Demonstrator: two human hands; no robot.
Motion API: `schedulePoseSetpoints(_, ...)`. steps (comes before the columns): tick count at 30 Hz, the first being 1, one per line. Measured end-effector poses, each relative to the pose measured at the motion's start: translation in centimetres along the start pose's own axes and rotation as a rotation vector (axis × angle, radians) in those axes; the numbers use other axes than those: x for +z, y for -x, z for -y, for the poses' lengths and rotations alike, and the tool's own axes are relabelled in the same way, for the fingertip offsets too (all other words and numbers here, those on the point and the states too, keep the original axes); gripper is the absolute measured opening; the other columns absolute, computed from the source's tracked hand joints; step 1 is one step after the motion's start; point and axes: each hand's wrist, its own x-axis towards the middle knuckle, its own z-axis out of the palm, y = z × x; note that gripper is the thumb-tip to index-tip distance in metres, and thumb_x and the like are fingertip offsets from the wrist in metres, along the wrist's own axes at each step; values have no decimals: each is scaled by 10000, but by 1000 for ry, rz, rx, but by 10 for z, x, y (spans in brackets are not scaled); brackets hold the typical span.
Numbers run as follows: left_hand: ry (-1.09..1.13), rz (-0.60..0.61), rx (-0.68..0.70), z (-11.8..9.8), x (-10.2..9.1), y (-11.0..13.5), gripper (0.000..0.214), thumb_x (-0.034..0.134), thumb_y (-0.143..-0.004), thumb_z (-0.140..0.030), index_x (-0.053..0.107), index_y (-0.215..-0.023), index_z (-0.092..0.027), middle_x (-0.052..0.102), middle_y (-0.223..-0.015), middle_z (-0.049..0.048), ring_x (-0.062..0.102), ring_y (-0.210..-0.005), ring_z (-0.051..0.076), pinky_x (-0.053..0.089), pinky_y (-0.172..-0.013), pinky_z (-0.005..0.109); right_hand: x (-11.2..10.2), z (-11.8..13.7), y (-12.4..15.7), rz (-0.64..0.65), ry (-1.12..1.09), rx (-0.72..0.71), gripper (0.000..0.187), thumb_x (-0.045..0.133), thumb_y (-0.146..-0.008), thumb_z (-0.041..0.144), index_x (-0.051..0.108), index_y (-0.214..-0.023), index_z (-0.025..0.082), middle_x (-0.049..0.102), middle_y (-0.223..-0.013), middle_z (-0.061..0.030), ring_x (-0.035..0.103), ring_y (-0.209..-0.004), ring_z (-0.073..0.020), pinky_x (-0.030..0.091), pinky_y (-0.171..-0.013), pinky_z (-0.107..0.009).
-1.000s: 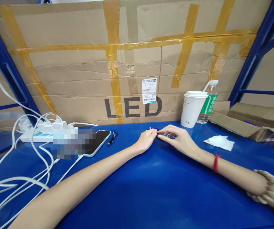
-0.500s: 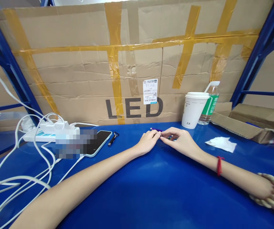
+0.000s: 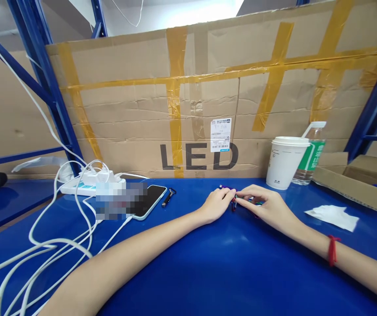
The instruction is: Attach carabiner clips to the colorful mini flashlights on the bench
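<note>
My left hand (image 3: pixel 218 205) rests on the blue tabletop with its fingers closed over a small purple piece with a silvery end (image 3: pixel 225 188). Meeting it fingertip to fingertip, my right hand (image 3: pixel 269 205) makes a pinch. A tiny dark red and shiny bit (image 3: pixel 233 204) shows between the two hands. Small coloured, glinting parts (image 3: pixel 257 202) peek out under my right fingers. The fingers cover most of these items, so their kind cannot be made out.
Left of my hands lie a small black-handled tool (image 3: pixel 168 198), a phone (image 3: pixel 149 202) and a power strip (image 3: pixel 76 186) with tangled white cables. To the right are a paper cup (image 3: pixel 285 164), a bottle (image 3: pixel 312 156), a tissue (image 3: pixel 335 216) and an open carton (image 3: pixel 333 182). Behind stands a large cardboard box (image 3: pixel 136 123).
The view has swung left and up, so everything appears farther right and lower. A dark red bit now shows between my fingertips. Both hands stay together.
</note>
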Motion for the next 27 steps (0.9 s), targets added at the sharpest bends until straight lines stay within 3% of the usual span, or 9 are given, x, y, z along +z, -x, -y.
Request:
schedulePoseSetpoints(4,48,-2,1,1,0,0,373,264,-903,-352,510,-689,-172,563,-739,23,499,-763,160,374,-742,268,-2,4,-1,-11,25,-35,409,524,-767,537,714,-842,184,663,-797,-91,601,-629,-168,508,-529,-288)
schedulePoseSetpoints(9,14,-8,22,0,-1,1,366,210,-919,-335,512,-781,-181,559,-822,34,462,-851,172,352,-822,294,-5,-2,-2,9,12,-20,359,530,-791,478,704,-893,181,654,-812,-80,603,-651,-163,513,-555,-289)
schedulePoseSetpoints(13,72,-24,51,-2,-3,3,282,267,-910,-329,505,-848,-191,566,-867,13,469,-886,158,345,-849,279,-8,-6,-2,13,-19,-13,320,545,-795,441,701,-895,181,646,-814,-71,591,-651,-152,503,-560,-282)
schedulePoseSetpoints(17,185,-65,66,0,-2,1,230,368,-876,-332,497,-768,-175,540,-753,-7,494,-772,128,365,-745,230,-10,-6,-3,15,-51,-33,302,555,-793,424,704,-899,183,646,-808,-70,589,-669,-152,497,-561,-275)
schedulePoseSetpoints(21,225,-47,30,1,-1,0,283,360,-875,-351,466,-688,-167,483,-610,-35,440,-587,96,349,-629,216,-10,-7,-2,23,-66,-39,301,575,-774,433,712,-857,179,649,-794,-69,594,-675,-154,497,-576,-276)
schedulePoseSetpoints(27,164,-47,57,-3,-1,2,319,314,-891,-312,428,-631,-165,460,-608,-30,444,-633,101,339,-676,223,-9,-11,-1,29,-89,-24,311,592,-747,465,713,-773,180,645,-757,-61,588,-630,-147,486,-547,-272)
